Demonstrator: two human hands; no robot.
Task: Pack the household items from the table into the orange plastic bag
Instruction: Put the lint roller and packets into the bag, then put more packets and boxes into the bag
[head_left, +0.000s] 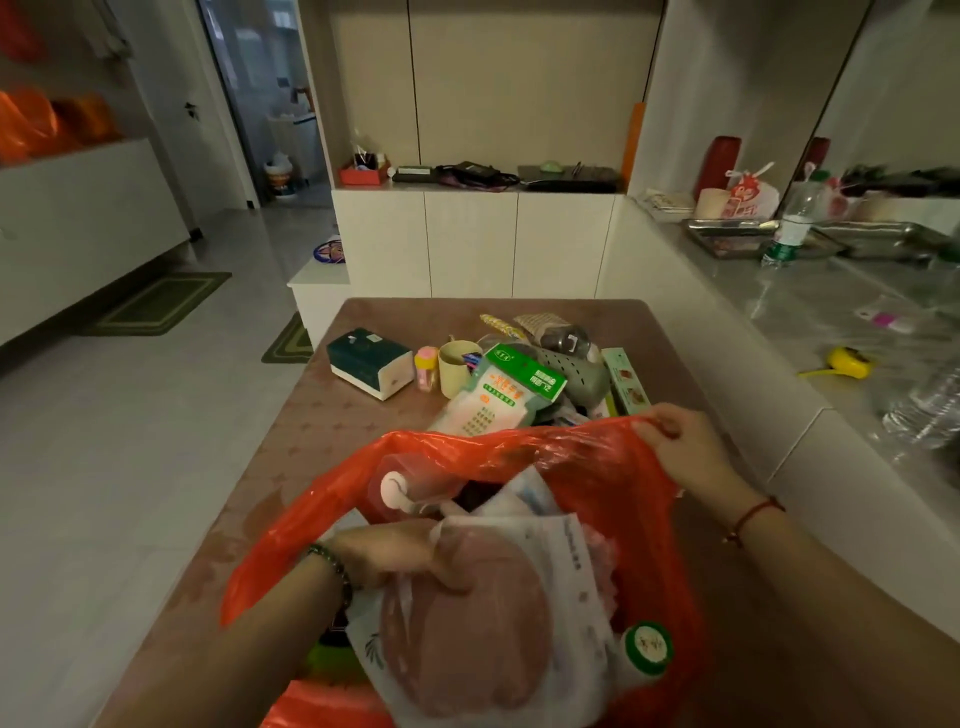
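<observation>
The orange plastic bag (613, 467) lies open on the near end of the brown table (332, 436). My right hand (680, 447) pinches the bag's far right rim and holds it up. My left hand (395, 558) grips a white packet with a round pink pad (467, 629) at the bag's mouth, partly inside. A white-capped bottle (397, 488) and other packets lie deeper in the bag. Beyond the bag sit a dark green tissue pack (366, 361), a small pink bottle (426, 368), a yellow cup (457, 366), a green-and-white packet (498, 395) and a heap of other items.
White cabinets stand behind the table. A grey counter (810, 312) runs along the right with a water bottle (792, 226), metal trays and a yellow tool (847, 362). Tiled floor with green mats lies to the left.
</observation>
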